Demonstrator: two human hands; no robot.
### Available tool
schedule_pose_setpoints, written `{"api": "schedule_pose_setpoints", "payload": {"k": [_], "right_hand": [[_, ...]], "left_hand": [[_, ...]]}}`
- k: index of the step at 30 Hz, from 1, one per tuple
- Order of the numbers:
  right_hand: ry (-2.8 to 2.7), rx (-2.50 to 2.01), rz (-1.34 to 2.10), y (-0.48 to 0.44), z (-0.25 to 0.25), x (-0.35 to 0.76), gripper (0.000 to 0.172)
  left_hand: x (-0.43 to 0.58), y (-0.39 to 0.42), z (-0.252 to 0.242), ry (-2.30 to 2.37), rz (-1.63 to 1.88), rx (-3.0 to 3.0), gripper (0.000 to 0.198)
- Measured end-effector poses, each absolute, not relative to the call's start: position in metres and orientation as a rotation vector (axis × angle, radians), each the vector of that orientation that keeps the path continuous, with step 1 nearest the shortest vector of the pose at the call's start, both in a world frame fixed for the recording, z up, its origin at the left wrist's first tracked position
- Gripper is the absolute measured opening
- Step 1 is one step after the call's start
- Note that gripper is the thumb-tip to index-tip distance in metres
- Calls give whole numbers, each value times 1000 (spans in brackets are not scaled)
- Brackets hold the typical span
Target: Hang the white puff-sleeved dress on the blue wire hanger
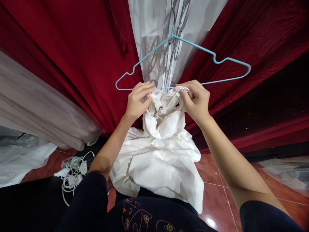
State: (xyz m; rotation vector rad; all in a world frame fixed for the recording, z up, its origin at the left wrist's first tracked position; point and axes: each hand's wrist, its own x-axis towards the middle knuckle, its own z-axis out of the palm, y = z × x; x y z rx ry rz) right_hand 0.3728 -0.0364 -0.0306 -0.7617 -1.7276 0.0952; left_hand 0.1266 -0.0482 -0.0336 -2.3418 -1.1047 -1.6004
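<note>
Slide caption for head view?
Left hand and right hand hold a white dress by its beaded top near the lower bar of a turquoise hanger.

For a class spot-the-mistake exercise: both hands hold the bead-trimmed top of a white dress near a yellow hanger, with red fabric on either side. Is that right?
The hanger is light blue, not yellow, as the head view shows. The left hand and right hand do hold the bead-trimmed top of the white dress near it, with red fabric on either side.

Red drapes (pixel 72 48) — white cables (pixel 71 180) — tiled floor (pixel 212 196)
</note>
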Motion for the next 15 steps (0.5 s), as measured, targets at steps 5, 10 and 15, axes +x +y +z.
{"api": "schedule_pose_setpoints", "payload": {"k": [5,10,15], "right_hand": [[-1713,-766,126,-31,-34,377,32],[-1699,-788,137,-27,-36,378,32],[-1692,-735,125,-29,-37,377,25]], "left_hand": [[97,-66,-66,-1268,-1801,-2048,12],[47,-42,-80,-1812,-2123,-1830,21],[1,11,-37,-1559,-2279,-1638,22]]}}
